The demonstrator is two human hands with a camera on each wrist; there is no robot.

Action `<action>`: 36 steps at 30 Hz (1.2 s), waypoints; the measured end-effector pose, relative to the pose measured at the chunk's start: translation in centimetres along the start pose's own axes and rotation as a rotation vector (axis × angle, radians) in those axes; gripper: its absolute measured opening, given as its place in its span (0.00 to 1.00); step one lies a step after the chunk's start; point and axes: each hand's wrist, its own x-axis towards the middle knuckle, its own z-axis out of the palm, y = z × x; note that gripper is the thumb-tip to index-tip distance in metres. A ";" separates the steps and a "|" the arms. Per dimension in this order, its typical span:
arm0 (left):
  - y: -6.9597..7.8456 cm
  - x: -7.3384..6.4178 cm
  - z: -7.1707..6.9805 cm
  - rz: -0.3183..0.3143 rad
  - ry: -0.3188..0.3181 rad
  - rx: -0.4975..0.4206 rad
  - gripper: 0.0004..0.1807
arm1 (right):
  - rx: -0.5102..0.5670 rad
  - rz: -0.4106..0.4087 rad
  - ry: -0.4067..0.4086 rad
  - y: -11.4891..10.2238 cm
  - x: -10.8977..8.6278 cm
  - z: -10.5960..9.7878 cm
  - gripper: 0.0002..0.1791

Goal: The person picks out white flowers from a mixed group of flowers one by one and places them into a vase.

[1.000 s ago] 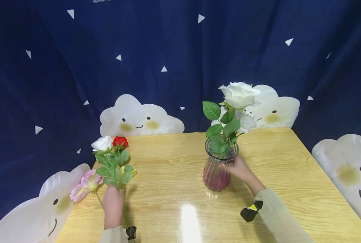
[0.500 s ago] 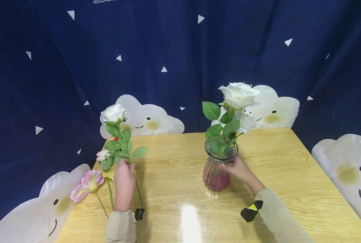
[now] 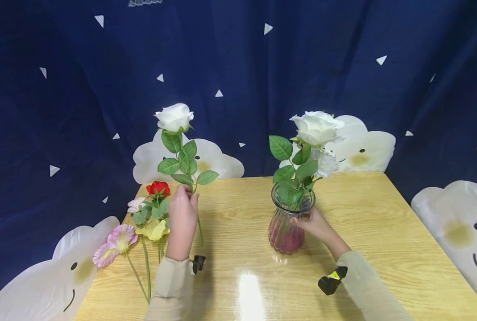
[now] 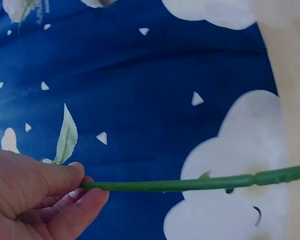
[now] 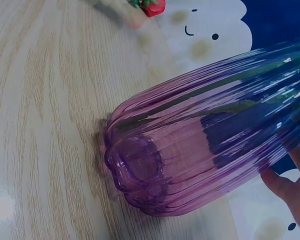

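My left hand (image 3: 184, 218) pinches the green stem of a white rose (image 3: 175, 117), held upright above the table's left half. In the left wrist view the bare stem (image 4: 190, 184) runs out from between thumb and fingers, with a small thorn on it. My right hand (image 3: 313, 224) grips the neck of a ribbed glass vase (image 3: 286, 232), clear above and pink toward its base, which stands on the table. Inside the vase are a large white rose (image 3: 316, 127) and a white ruffled flower (image 3: 325, 161). Through its glass in the right wrist view, stems (image 5: 230, 107) show.
Left of my left hand lie a red flower (image 3: 158, 187), a pale pink one (image 3: 135, 205), a yellow one (image 3: 154, 231) and a pink-purple one (image 3: 115, 245). The wooden table (image 3: 230, 223) ends at a dark blue curtain (image 3: 222, 53) with clouds.
My left hand has lifted the white rose off the other flowers, moving up and to the right. The right hand and vase have stayed in place.
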 end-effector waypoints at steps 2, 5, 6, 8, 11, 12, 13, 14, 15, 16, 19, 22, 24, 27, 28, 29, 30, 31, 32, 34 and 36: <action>0.7 0.2 0.1 0.028 0.007 -0.004 0.09 | 0.005 0.001 -0.001 0.0 0.0 0.0 0.38; 1.7 0.5 0.2 0.065 0.023 -0.022 0.09 | 0.015 -0.006 -0.004 0.1 0.0 0.0 0.38; 2.0 0.5 0.2 0.075 0.024 -0.028 0.09 | 0.019 -0.008 -0.005 0.1 0.0 0.0 0.39; 2.6 0.6 0.4 0.098 0.033 -0.047 0.09 | 0.024 -0.016 -0.007 0.0 0.0 -0.1 0.39; 3.7 0.7 0.7 0.136 0.046 -0.077 0.09 | 0.027 -0.013 -0.007 0.0 0.0 -0.1 0.38; 4.1 0.7 0.8 0.149 0.049 -0.085 0.09 | 0.028 -0.009 -0.006 0.1 0.0 0.0 0.38; 4.5 0.7 0.8 0.163 0.052 -0.091 0.09 | 0.026 -0.003 -0.005 0.1 0.0 0.0 0.38; 4.9 0.8 0.9 0.176 0.053 -0.099 0.09 | 0.021 0.005 -0.004 0.1 0.0 0.0 0.38; 5.4 0.8 1.0 0.188 0.050 -0.108 0.09 | 0.019 0.010 -0.003 0.2 0.0 0.0 0.38; 5.8 0.8 1.1 0.198 0.046 -0.115 0.09 | 0.016 0.017 -0.001 0.2 0.0 0.0 0.38; 7.2 0.8 1.3 0.229 0.033 -0.145 0.09 | 0.009 0.021 0.000 0.3 0.0 0.1 0.37; 8.5 0.8 1.4 0.251 0.023 -0.175 0.08 | 0.009 0.012 0.000 0.4 0.1 0.1 0.36; 9.4 0.8 1.4 0.264 0.013 -0.193 0.08 | 0.011 0.001 0.000 0.5 0.1 0.2 0.36; 10.8 0.9 1.3 0.293 0.001 -0.222 0.09 | 0.012 -0.007 0.008 0.7 0.0 0.2 0.36; 11.2 0.9 1.3 0.304 -0.001 -0.236 0.09 | 0.014 -0.011 0.009 0.7 -0.1 0.2 0.35; 11.7 0.9 1.1 0.317 0.000 -0.250 0.09 | 0.015 -0.016 0.010 0.7 -0.1 0.2 0.35; 12.1 1.0 1.1 0.330 0.001 -0.262 0.09 | 0.018 -0.019 0.013 0.7 -0.1 0.2 0.36; 12.6 1.1 0.9 0.346 0.006 -0.274 0.09 | 0.019 -0.022 0.014 0.6 -0.1 0.2 0.36; 13.0 1.1 0.8 0.364 0.009 -0.284 0.09 | 0.026 -0.026 0.013 0.6 -0.1 0.2 0.36; 13.8 1.1 0.7 0.404 0.017 -0.299 0.09 | 0.034 -0.034 0.010 0.4 -0.1 0.1 0.36; 14.6 1.0 0.7 0.443 0.018 -0.311 0.09 | 0.040 -0.039 0.009 0.3 0.0 0.1 0.36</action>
